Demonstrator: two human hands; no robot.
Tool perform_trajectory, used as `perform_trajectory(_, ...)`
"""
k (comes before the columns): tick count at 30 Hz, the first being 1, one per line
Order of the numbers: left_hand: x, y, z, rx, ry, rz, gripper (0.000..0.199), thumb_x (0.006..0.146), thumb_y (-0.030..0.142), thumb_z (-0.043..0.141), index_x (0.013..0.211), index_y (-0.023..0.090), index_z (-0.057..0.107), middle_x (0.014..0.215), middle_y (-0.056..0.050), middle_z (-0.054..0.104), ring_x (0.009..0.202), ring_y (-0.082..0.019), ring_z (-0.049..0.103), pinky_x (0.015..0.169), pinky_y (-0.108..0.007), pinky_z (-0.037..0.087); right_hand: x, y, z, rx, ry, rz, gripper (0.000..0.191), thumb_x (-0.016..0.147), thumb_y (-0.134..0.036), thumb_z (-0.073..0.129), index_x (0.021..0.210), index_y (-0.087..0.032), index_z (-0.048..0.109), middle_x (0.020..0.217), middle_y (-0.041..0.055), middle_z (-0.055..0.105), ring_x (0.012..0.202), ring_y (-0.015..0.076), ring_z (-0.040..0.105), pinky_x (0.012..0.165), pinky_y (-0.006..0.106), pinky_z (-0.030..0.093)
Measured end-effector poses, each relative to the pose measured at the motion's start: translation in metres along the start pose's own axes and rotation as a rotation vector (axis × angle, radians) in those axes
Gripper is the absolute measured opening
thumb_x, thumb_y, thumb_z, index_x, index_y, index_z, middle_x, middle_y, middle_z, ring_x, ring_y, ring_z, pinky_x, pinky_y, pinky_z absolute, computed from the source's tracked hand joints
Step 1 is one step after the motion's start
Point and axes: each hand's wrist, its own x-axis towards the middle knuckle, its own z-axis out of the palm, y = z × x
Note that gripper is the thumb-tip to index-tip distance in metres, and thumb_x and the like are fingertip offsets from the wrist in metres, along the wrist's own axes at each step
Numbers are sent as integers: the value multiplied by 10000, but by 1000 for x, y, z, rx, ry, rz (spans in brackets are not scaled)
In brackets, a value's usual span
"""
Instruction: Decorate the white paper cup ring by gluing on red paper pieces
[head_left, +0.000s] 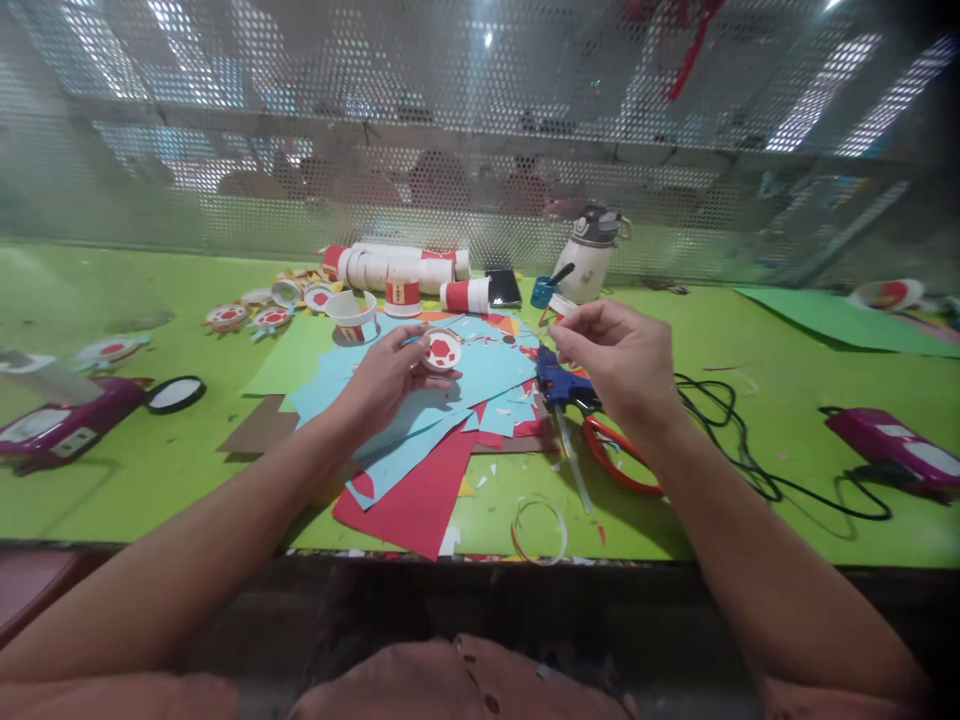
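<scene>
Green tabletop (787, 400) below a perforated screen (480, 130); blue glue gun (556, 380) serves as landmark. Left of the gun, left hand (386, 375) grips a round white piece (442, 350) with red patches, above light-blue paper (420, 405). Right hand (628, 355) sits just right of the gun, thumb and fingertips drawn close — cannot tell whether they hold anything. Hands apart. Beyond the gun: white flask (586, 268), dark phone (504, 287), red-and-white paper cup (466, 296). Just right of it — a red handle (619, 478).

Perforated grey screen (465, 100) (bright light streaks (821, 95) towards both upper corners) behind a lime-green tabletop (795, 380)
</scene>
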Motion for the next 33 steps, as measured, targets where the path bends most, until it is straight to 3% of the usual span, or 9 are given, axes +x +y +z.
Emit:
perform_trajectory(3, 0, -2, -1, 15, -18, -23, 193, 856, 166, 569, 1042, 114, 577, 817, -50, 640, 663, -203, 700, 623, -351, 593, 4, 3, -5, 6, 28, 8, 106, 685, -151, 737, 684, -205, 646, 586, -27, 616, 520, 117, 556, 514, 275, 466)
perform_trajectory(6, 0, -10, -1, 49, 9, -63, 180, 795, 180, 658, 960, 123, 617, 820, -29, 631, 668, -156, 656, 709, -354, 587, 12, 8, -13, 30, 54, -60, 81, 677, -135, 709, 671, -194, 654, 727, 6, 667, 688, 144, 628, 663, 307, 518)
perform_trajectory(9, 1, -19, -1, 64, -33, -78, 207, 768, 228, 704, 943, 131, 650, 798, -32, 640, 676, -147, 630, 663, -304, 557, 21, 12, -21, 29, 76, -38, 71, 663, -169, 709, 644, -185, 642, 796, 22, 676, 773, 147, 637, 755, 315, 516)
perform_trajectory(12, 0, -22, -1, 81, -73, -81, 257, 755, 275, 728, 965, 138, 676, 795, -40, 651, 647, -137, 597, 584, -274, 527, 25, 13, -26, 4, 17, 139, 128, 691, -283, 706, 725, -174, 647, 573, -26, 593, 512, 108, 543, 531, 274, 463)
perform_trajectory(14, 0, -21, -2, 83, -77, -85, 276, 757, 269, 727, 1001, 150, 676, 804, -39, 651, 646, -134, 588, 584, -276, 531, 25, 13, -28, -36, -26, 170, 217, 713, -365, 705, 682, -164, 630, 451, -67, 478, 385, 76, 401, 403, 243, 334)
perform_trajectory(16, 0, -20, -2, 82, -80, -93, 250, 769, 252, 714, 994, 149, 678, 808, -42, 651, 664, -136, 596, 621, -292, 546, 25, 14, -31, -87, -35, 153, 279, 692, -393, 736, 613, -160, 604, 417, -77, 434, 369, 62, 341, 383, 236, 268)
perform_trajectory(22, 2, -19, -1, 118, -71, -98, 181, 776, 228, 700, 936, 146, 707, 749, -24, 633, 647, -133, 586, 647, -293, 544, 30, 28, -44, -216, -63, 112, 290, 660, -342, 742, 855, -134, 688, 575, -20, 605, 521, 112, 517, 533, 278, 433)
perform_trajectory(28, 2, -18, 0, 167, -38, -67, 181, 774, 217, 686, 948, 194, 728, 686, -13, 635, 593, -145, 573, 619, -287, 512, 27, 36, -55, -368, -163, 136, 179, 717, -309, 680, 763, -142, 723, 654, 43, 686, 588, 154, 594, 593, 321, 492)
perform_trajectory(33, 2, -22, -2, 175, -58, -61, 193, 799, 199, 619, 959, 161, 721, 682, -16, 634, 554, -136, 577, 597, -275, 489, 17, 40, -62, -469, -233, 99, 130, 741, -272, 670, 784, -171, 740, 762, 65, 732, 667, 183, 642, 681, 352, 517)
